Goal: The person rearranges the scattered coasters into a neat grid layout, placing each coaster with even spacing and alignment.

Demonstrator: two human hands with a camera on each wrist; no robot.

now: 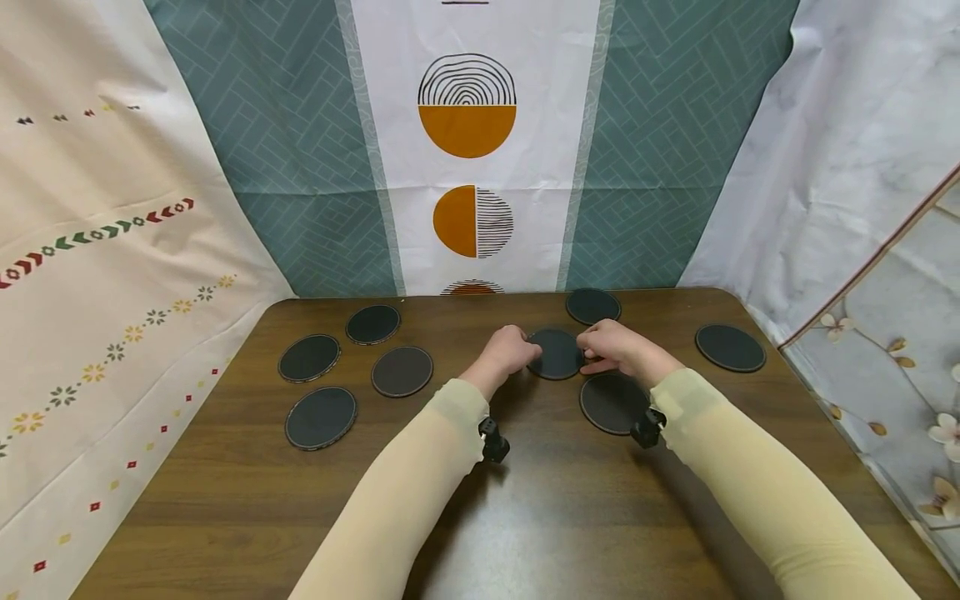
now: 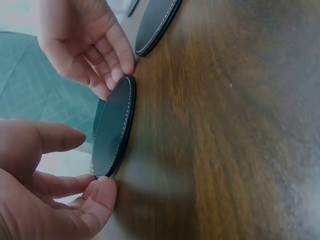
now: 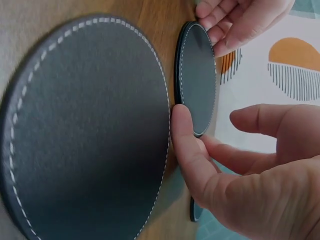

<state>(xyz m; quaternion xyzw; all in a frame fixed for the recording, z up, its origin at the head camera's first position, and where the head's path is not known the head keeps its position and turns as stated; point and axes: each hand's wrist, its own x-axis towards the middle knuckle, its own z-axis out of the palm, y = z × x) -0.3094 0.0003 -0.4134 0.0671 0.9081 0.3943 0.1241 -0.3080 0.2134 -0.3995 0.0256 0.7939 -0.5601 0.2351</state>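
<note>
A round dark coaster [image 1: 557,354] with pale stitching round its rim lies toward the back of the wooden table, between both hands. At its left edge is my left hand [image 1: 504,353], fingertips touching the rim and thumb held apart, as the left wrist view shows. The right hand [image 1: 617,346] meets the opposite edge; in the right wrist view its fingers [image 3: 183,125] are at the rim while the thumb stays off. Seen from that side, the coaster's edge [image 3: 178,70] looks thick and layered. Just in front of the right hand lies another coaster [image 1: 611,406], partly under that wrist.
Several similar coasters lie at the left, among them a front one [image 1: 321,418] and a brownish one [image 1: 402,372]. Another coaster [image 1: 593,306] sits at the back edge, and one more [image 1: 730,347] at the far right. Patterned cloths [image 1: 480,171] hang around the table [image 1: 547,517].
</note>
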